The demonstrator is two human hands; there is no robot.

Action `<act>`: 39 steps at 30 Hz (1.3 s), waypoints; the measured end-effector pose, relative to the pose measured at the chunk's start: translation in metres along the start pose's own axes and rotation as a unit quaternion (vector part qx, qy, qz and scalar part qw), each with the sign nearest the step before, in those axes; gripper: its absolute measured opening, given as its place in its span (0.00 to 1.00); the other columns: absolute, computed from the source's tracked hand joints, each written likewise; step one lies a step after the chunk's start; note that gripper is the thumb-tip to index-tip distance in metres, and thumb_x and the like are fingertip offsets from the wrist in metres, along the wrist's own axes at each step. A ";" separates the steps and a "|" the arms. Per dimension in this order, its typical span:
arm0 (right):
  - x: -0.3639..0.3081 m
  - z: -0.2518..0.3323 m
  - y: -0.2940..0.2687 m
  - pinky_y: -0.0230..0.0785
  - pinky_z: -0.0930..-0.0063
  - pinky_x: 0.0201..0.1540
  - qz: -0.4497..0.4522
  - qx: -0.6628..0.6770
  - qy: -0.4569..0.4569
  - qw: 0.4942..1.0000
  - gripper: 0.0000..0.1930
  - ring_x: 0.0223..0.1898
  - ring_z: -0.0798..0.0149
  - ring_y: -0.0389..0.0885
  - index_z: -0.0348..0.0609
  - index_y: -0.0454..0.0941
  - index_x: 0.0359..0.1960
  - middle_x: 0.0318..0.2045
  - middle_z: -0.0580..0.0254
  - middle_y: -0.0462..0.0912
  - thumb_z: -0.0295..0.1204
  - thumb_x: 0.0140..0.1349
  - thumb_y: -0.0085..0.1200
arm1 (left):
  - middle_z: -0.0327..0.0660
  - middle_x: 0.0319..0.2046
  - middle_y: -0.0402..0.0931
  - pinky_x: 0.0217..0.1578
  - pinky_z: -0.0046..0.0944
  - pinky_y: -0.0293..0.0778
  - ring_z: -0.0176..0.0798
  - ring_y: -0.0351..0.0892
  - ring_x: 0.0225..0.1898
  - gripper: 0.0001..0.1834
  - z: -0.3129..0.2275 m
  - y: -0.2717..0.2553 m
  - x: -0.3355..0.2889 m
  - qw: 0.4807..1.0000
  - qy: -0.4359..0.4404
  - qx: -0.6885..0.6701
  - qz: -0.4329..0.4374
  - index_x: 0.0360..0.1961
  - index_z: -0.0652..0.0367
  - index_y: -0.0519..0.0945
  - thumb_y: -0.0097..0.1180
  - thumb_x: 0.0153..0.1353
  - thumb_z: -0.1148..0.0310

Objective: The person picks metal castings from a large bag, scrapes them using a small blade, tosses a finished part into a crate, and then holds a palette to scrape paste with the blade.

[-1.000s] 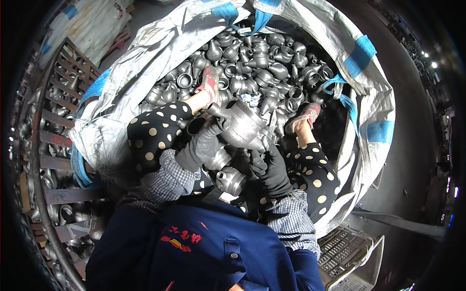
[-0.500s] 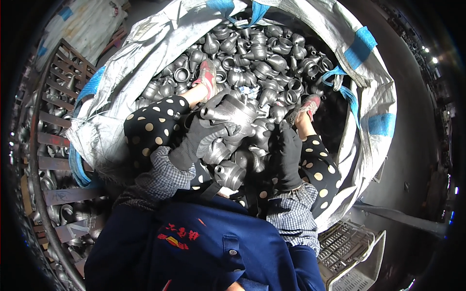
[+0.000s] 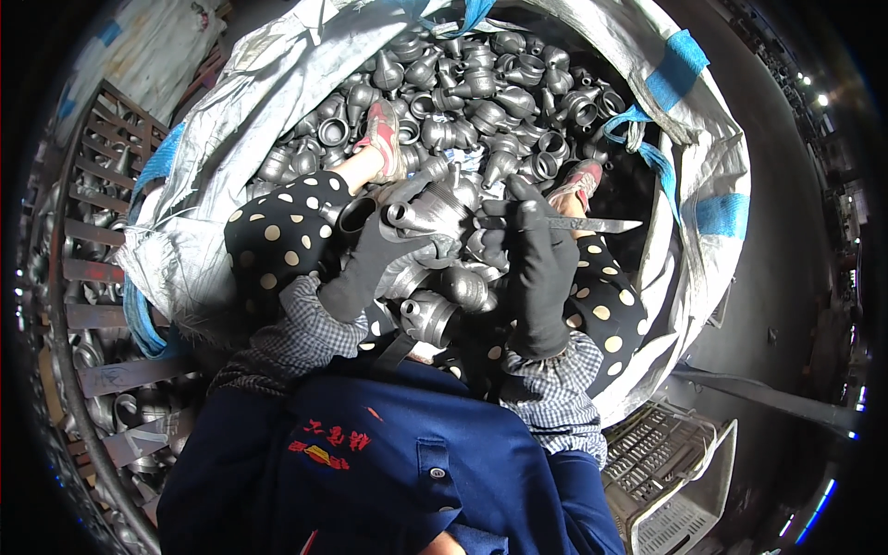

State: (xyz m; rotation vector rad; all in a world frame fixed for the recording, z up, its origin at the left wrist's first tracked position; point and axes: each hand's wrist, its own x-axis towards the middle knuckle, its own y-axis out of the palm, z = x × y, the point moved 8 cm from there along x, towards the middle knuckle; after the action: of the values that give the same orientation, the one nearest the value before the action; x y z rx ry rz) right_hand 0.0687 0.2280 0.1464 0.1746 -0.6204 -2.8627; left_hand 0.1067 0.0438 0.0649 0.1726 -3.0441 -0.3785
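My left hand [image 3: 368, 268], in a dark glove, is closed around a grey teapot-shaped piece [image 3: 437, 215] with a short spout and fine ribs round its body. Its spout points to the left, over my fingers. Just right of it, my gloved right hand [image 3: 542, 277] is closed on a flat pointed blade [image 3: 601, 225]; its tip sticks out to the right, and its handle is hidden in the fist. Closer to my body, another spouted piece [image 3: 430, 317] lies between my legs. A pile of similar grey pieces [image 3: 481, 83] spreads beyond my hands, around my shoes.
A large white woven sack [image 3: 712, 157] with blue straps surrounds the pile and my legs. At left stands a rusty metal crate [image 3: 92, 236] holding more grey pieces. A pale plastic basket [image 3: 680, 504] sits at the lower right, outside the sack.
My right hand has turned and lifted, and the blade now shows, pointing right. My left hand keeps the teapot-shaped piece. The whole view has shifted slightly.
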 end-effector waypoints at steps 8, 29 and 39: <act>-0.011 -0.008 0.016 0.69 0.81 0.44 0.112 -0.124 -0.116 0.979 0.12 0.40 0.71 0.79 0.34 0.78 0.45 0.41 0.59 0.81 0.19 0.60 0.52 | 0.39 0.46 0.73 0.43 0.36 0.79 0.35 0.77 0.43 0.37 -0.005 0.000 -0.004 0.995 0.002 0.081 0.050 0.65 0.62 0.58 0.59 0.54 0.80; 0.010 -0.048 -0.032 0.50 0.88 0.21 0.028 -0.192 -0.013 0.981 0.12 0.19 0.84 0.61 0.36 0.80 0.42 0.22 0.76 0.74 0.30 0.63 0.51 | 0.48 0.55 0.69 0.57 0.56 0.67 0.48 0.70 0.56 0.34 -0.008 0.019 -0.001 0.890 -0.186 -0.416 0.003 0.60 0.59 0.63 0.55 0.60 0.48; 0.002 -0.093 -0.027 0.48 0.86 0.17 0.035 -0.083 0.178 0.980 0.16 0.16 0.83 0.60 0.38 0.79 0.29 0.15 0.77 0.67 0.39 0.66 0.50 | 0.44 0.52 0.70 0.57 0.52 0.68 0.43 0.70 0.56 0.30 0.004 -0.010 0.007 0.901 -0.113 -0.414 -0.056 0.59 0.58 0.64 0.55 0.62 0.52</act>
State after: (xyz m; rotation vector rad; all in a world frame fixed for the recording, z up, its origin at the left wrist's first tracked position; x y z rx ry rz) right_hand 0.0767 0.2146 0.0505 0.6076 -0.3100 -2.6992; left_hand 0.1007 0.0339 0.0591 0.2539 -2.7608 -1.7360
